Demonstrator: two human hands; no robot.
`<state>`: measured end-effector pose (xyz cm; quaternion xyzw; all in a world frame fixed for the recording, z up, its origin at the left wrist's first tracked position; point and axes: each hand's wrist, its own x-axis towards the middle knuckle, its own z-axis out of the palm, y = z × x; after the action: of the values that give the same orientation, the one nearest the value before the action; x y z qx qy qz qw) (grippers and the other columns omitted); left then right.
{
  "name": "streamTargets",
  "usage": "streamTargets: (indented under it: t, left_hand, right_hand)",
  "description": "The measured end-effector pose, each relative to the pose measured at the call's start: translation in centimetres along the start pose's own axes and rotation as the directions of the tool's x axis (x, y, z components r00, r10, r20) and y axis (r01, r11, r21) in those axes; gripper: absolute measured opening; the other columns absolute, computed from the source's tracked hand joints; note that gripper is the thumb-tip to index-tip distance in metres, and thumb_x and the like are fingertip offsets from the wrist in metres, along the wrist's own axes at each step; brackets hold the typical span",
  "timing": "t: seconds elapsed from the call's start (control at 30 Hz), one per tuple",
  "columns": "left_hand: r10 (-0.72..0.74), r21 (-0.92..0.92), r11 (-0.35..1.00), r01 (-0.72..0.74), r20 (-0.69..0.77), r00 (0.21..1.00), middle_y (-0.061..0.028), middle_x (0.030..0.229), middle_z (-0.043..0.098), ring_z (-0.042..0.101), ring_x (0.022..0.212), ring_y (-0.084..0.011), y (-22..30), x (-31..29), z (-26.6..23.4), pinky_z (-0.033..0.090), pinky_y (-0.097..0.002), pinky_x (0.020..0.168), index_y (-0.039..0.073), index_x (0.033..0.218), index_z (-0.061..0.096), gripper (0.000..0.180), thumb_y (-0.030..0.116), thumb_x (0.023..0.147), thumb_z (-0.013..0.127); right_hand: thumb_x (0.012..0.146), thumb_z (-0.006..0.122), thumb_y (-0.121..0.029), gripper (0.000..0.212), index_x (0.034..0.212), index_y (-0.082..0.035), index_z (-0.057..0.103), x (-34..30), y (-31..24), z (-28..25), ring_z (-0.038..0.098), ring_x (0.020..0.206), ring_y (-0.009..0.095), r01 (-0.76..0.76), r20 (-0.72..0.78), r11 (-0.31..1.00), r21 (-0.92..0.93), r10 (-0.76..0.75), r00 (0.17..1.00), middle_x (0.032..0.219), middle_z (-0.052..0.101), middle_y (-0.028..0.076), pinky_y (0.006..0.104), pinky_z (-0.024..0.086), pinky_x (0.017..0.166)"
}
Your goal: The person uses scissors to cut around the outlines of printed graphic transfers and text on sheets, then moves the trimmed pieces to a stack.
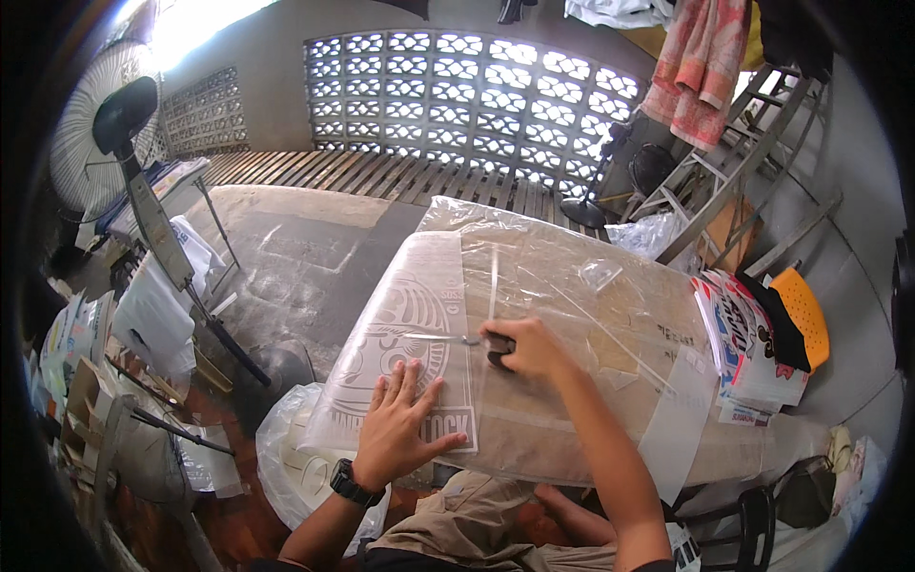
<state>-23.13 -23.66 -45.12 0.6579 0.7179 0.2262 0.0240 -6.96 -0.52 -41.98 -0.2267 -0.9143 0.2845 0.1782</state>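
My left hand [402,429] lies flat with its fingers spread on a pale, translucent sheet [362,334]. White line art and large lettering show on that sheet, and it overlaps the left end of the table. My right hand [534,348] is closed round the dark handles of a pair of scissors [443,338]. Their silver blades point left across the sheet, near its right edge. Whether they are cutting into it I cannot tell. Beneath everything is a brown tabletop [572,315] covered with clear plastic film.
A crumpled bit of clear film [599,275] and a narrow translucent strip [679,419] lie on the table. Printed sheets [739,334] and a yellow perforated object [801,315] sit at its right end. A white plastic bag [295,458] stands below left. A ladder [734,172] leans at the right.
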Motion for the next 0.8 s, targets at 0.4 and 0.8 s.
streamTargets:
  t: [0.4,0.8]
  left_hand:
    - [0.288,-0.007,0.957,-0.289,0.089,0.953,-0.0240,0.157,0.037,0.027,0.149,-0.0447,1.9,1.7,0.5,0.021,-0.0555,0.121,0.008,0.143,0.054,0.091,0.074,0.081,0.063]
    - [0.525,-0.797,0.597,-0.090,0.303,0.795,-0.0220,0.136,0.057,0.057,0.124,-0.0399,11.6,1.1,-0.6,0.049,-0.0376,0.098,0.007,0.154,0.035,0.096,0.026,0.076,0.088]
  right_hand:
    - [0.079,0.077,-0.002,0.032,0.109,-0.009,0.067,-17.7,-5.2,-2.4,0.071,0.077,0.021,-0.267,-0.591,0.960,0.085,0.264,0.762,0.085,0.073,0.008,0.0329,0.054,0.072]
    - [0.083,0.078,0.001,0.039,0.118,0.000,0.060,-21.0,-12.8,1.9,0.065,0.085,0.007,-0.097,-0.482,0.785,0.611,0.467,0.741,0.087,0.072,0.005,0.0233,0.053,0.074]
